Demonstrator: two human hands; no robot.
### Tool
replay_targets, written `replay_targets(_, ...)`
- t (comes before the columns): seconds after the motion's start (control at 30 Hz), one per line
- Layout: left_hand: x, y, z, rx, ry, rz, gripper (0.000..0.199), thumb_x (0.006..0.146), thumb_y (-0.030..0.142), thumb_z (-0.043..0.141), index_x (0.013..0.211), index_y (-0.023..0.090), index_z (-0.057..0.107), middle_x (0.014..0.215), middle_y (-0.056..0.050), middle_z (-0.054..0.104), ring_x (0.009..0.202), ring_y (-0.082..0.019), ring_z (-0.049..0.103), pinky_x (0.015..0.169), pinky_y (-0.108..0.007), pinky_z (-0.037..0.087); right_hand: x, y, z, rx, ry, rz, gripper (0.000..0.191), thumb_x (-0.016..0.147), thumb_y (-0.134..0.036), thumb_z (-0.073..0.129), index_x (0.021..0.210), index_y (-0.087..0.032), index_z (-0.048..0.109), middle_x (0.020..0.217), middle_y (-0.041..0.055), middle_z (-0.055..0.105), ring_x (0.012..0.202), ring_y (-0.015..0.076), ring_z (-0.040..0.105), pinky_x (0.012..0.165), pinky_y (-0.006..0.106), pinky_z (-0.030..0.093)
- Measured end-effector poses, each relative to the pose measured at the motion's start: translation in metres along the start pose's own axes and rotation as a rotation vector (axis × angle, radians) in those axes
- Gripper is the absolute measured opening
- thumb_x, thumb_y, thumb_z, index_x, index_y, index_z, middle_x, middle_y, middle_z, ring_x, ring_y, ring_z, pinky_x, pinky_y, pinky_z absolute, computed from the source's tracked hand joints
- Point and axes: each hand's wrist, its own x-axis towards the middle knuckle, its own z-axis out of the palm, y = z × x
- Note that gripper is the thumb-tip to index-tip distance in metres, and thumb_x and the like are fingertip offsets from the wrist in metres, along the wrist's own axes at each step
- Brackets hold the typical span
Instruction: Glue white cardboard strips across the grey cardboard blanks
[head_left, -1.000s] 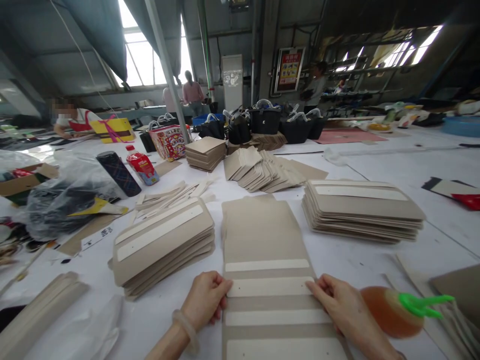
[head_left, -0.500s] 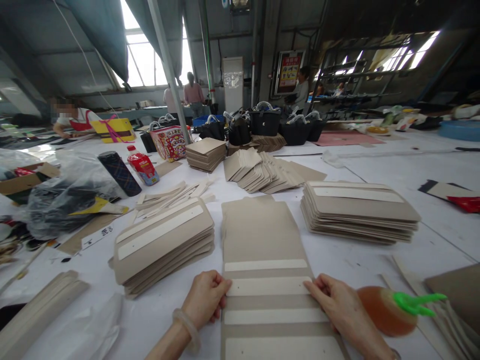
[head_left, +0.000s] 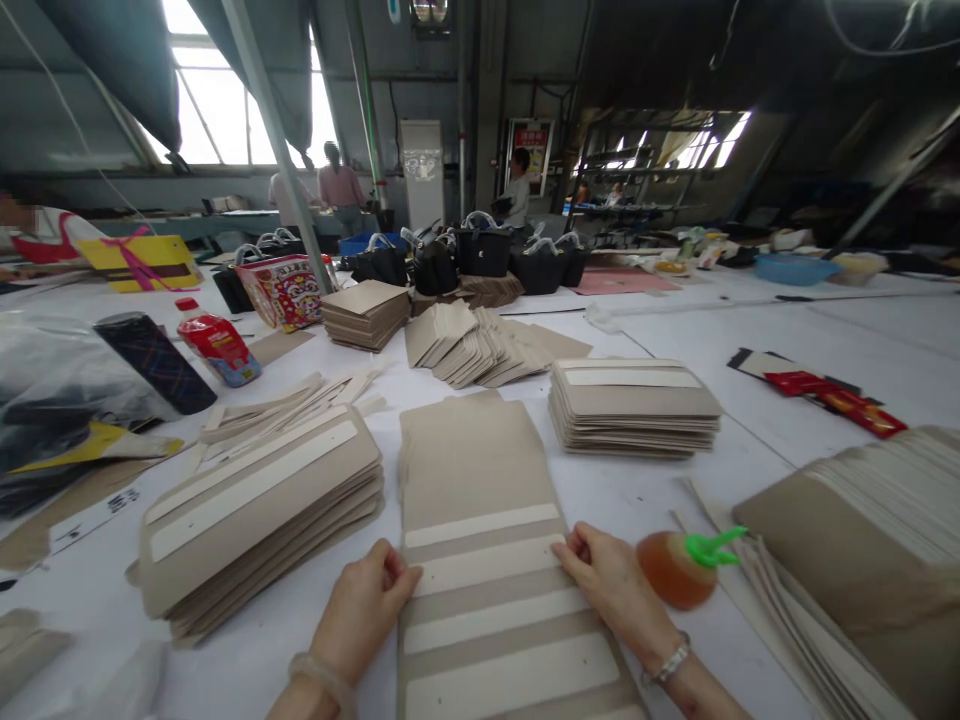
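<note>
Crosswise, a pale strip [head_left: 487, 566] lies between both hands [head_left: 364, 602] [head_left: 619, 585].

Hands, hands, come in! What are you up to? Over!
Left hand, right hand pinching opposite ends of pale strip. Strip lies across beige cards. Green-tipped bottle beside right hand, not touching strip.

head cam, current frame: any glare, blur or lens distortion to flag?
Head view: the bright multi-pane window is blown out to white; the black boxy handbags lose detail in the dim background. Same view: the stack of beige flat panels at right looks smeared and stretched, probably by the wide lens; the bare left hand and bare right hand read fairly clearly.
</note>
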Motion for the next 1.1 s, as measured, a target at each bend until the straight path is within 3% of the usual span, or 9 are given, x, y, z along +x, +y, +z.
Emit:
replay_targets(0.07,-0.002,0.0,-0.004,0.076,0.049,0.083,0.015,0.081,0.035,0.045,0.074,0.022,0.046,0.056,0.005,0.052,0.054,-0.013,0.051,0.056,-0.026,0.036,-0.002,-0.001,-0.001,-0.01,0.014,-0.011,0.024,0.083,-0.035,0.044,0.064,-0.022,0.045,0.057,-0.0012,0.058,0.058,0.0163,0.055,0.055,0.025,0.035)
replay_targets(0.17,-0.004,0.004,-0.006,0.15,0.071,0.237,0.018,0.085,0.027,0.039,0.099,0.025,0.048,0.085,0.001,0.057,0.076,-0.015,0.055,0.07,-0.027,0.04,-0.006,-0.002,-0.001,-0.112,0.108,-0.107,0.012,0.084,-0.028,0.045,0.091,-0.021,0.052,0.076,0.001,0.061,0.063,0.0165,0.056,0.056,0.026,0.035)
replay_targets(0.27,-0.005,0.011,-0.003,0.365,0.013,0.489,0.048,0.084,0.01,0.032,0.123,0.039,0.038,0.114,-0.001,0.049,0.097,-0.015,0.052,0.084,-0.029,0.04,-0.007,-0.004,-0.002,-0.305,0.179,-0.339,0.039,0.085,-0.014,0.043,0.121,-0.027,0.044,0.091,0.0027,0.056,0.069,0.0155,0.056,0.056,0.025,0.036)
replay_targets(0.37,-0.004,0.019,0.001,0.645,-0.093,0.693,0.064,0.081,0.004,0.035,0.128,0.047,0.029,0.116,-0.001,0.049,0.098,-0.019,0.051,0.085,-0.037,0.043,-0.005,-0.009,-0.003,-0.433,0.083,-0.662,0.053,0.084,-0.007,0.047,0.127,-0.036,0.04,0.089,0.0018,0.052,0.077,0.0159,0.053,0.063,0.024,0.038)
replay_targets(0.43,-0.004,0.023,0.004,0.749,-0.133,0.752,0.065,0.08,0.005,0.038,0.13,0.045,0.027,0.118,-0.002,0.05,0.099,-0.023,0.05,0.084,-0.041,0.044,-0.003,-0.012,-0.003,-0.471,0.022,-0.844,0.051,0.084,-0.011,0.053,0.126,-0.038,0.042,0.091,0.0022,0.053,0.082,0.0175,0.051,0.069,0.027,0.038)
replay_targets(0.5,-0.005,0.024,0.006,0.793,-0.13,0.764,0.065,0.08,0.006,0.039,0.132,0.042,0.025,0.121,-0.004,0.049,0.1,-0.024,0.05,0.084,-0.044,0.045,0.0,-0.014,-0.002,-0.484,0.017,-0.927,0.046,0.085,-0.016,0.054,0.124,-0.037,0.044,0.093,0.0031,0.054,0.085,0.0183,0.049,0.072,0.029,0.037)
replay_targets(0.7,-0.008,0.013,0.005,0.78,-0.104,0.77,0.072,0.075,0.002,0.041,0.134,0.039,0.023,0.129,-0.005,0.046,0.102,-0.023,0.05,0.084,-0.042,0.045,0.0,-0.007,-0.008,-0.489,0.045,-0.929,0.041,0.087,-0.016,0.049,0.123,-0.035,0.046,0.099,0.0042,0.056,0.089,0.0185,0.05,0.076,0.031,0.034)
replay_targets(0.9,-0.007,-0.007,0.0,0.801,-0.069,0.818,0.07,0.074,0.005,0.047,0.135,0.034,0.026,0.134,-0.002,0.047,0.104,-0.021,0.052,0.085,-0.034,0.043,-0.007,0.015,-0.017,-0.522,0.173,-0.881,0.05,0.078,-0.005,0.047,0.12,-0.033,0.05,0.11,0.0058,0.057,0.09,0.021,0.051,0.079,0.034,0.033)
replay_targets(1.1,-0.006,-0.012,-0.003,0.771,-0.025,0.869,0.06,0.081,0.017,0.05,0.134,0.037,0.029,0.133,0.001,0.049,0.1,-0.019,0.055,0.084,-0.032,0.044,-0.009,0.019,-0.015,-0.466,0.093,-0.774,0.063,0.07,-0.002,0.048,0.122,-0.037,0.048,0.115,0.0044,0.055,0.092,0.0224,0.05,0.081,0.036,0.031)
